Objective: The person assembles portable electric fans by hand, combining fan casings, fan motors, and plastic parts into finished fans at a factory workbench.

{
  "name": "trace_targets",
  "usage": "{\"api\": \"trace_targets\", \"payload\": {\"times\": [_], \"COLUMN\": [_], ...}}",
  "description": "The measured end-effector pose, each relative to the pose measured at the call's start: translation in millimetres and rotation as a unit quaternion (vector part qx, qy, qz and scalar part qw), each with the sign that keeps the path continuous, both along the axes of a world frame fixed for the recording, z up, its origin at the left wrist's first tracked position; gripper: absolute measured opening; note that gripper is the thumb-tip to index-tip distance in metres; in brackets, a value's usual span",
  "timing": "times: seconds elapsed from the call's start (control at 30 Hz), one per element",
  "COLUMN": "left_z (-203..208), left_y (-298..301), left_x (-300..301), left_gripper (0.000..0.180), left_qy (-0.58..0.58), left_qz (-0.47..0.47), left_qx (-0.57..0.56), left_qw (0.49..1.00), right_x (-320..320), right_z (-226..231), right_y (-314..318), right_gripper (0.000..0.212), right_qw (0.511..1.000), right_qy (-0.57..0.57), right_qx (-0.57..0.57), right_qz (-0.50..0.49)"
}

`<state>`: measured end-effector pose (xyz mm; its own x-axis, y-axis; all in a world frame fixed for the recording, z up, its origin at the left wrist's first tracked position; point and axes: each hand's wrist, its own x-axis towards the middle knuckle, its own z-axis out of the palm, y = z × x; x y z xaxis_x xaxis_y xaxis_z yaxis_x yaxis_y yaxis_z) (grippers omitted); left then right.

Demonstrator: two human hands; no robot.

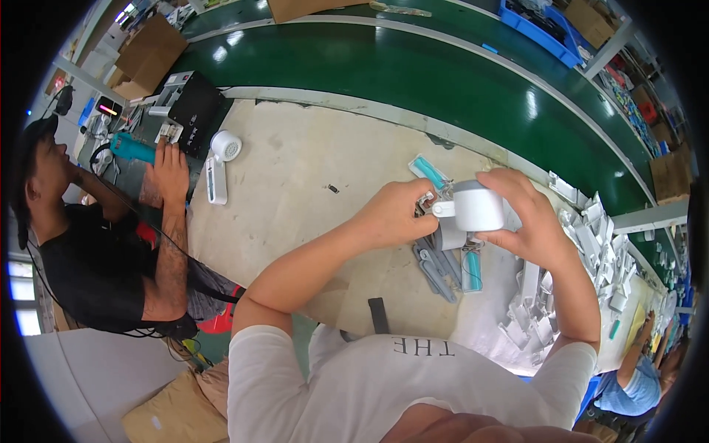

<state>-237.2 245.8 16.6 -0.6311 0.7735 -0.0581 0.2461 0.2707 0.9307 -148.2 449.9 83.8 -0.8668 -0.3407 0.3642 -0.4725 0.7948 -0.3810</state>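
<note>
A white rounded housing with a grey cap is raised over the worktable, gripped from its right side between the thumb and fingers of my right hand. Its short white neck points toward my left hand. That hand is closed, fingers curled and thumb at the neck's tip; a small piece between them is too small to name. Beneath lie a grey rounded part and several long grey strips. Teal-and-white handle pieces rest behind and in front.
White plastic parts are heaped at the right. On the table's left lies a white device with a round grille. Beyond runs a green conveyor belt. At the left, a co-worker's hand is near a teal tool.
</note>
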Motion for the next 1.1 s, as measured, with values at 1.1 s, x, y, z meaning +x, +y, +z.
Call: {"api": "trace_targets", "payload": {"times": [1.1], "left_z": [-34], "left_y": [15], "left_x": [-26], "left_gripper": [0.024], "left_qy": [-0.398], "left_qz": [0.054], "left_qx": [0.278], "left_qw": [0.872], "right_x": [59], "right_z": [-76], "right_y": [115], "right_gripper": [0.034], "right_qw": [0.926], "right_qy": [-0.282], "right_qx": [0.198], "right_qz": [-0.154]}}
